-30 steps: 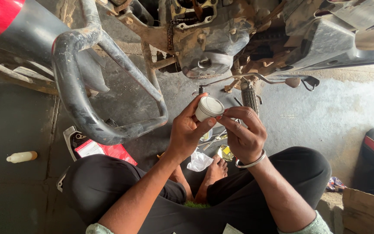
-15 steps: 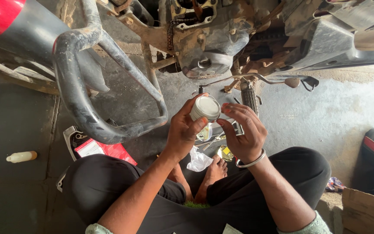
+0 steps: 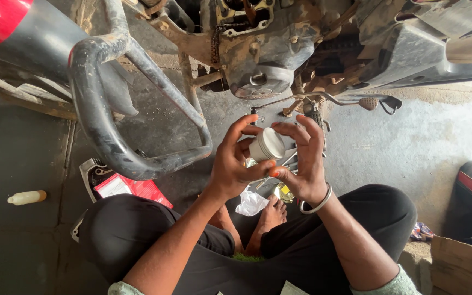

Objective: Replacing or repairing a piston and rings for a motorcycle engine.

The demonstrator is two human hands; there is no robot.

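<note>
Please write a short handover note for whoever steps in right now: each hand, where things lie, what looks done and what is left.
Left hand: grip around a small pale cylindrical part, held under the motorcycle engine.
Right hand: fingertips touching the same part; metal bangle on the wrist.
Floor: white rag by the feet, small bottle at far left.
Done: part is in hand. Left: it is not fitted anywhere.

We count: two hands, left hand (image 3: 235, 164) and right hand (image 3: 301, 164), around one pale cylindrical piston (image 3: 266, 146). One metal bangle (image 3: 317, 205) on the right wrist. One small plastic bottle (image 3: 27, 197) on the floor. One red-and-white packet (image 3: 132, 188). One crumpled white rag (image 3: 251, 202). One curved crash-guard bar (image 3: 105, 120). One engine block (image 3: 263, 60) overhead. Two bare feet, one clearly visible (image 3: 271, 216).
</note>
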